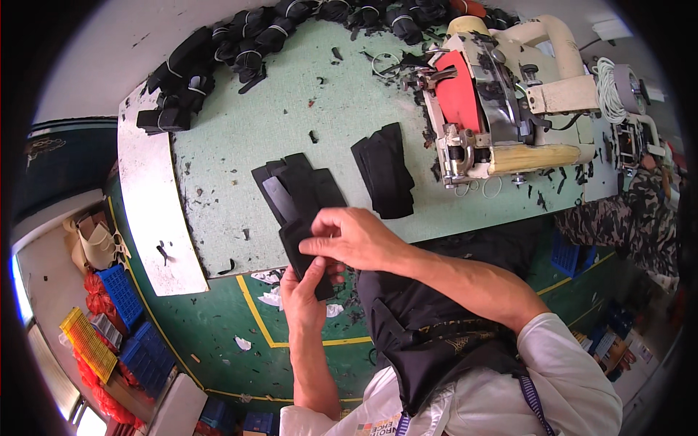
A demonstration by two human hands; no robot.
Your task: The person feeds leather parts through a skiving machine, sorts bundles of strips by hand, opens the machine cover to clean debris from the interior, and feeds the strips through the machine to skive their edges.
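While the left hand (305,287) grips a black fabric piece (299,247) from below at the near edge of the green worktable (240,131), the right hand (356,236) pinches its top, beside a spread stack of black pieces (298,185).

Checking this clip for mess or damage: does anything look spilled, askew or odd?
Small black offcuts lie strewn over the green table, and white scraps litter the floor below. The black pieces are fanned unevenly.
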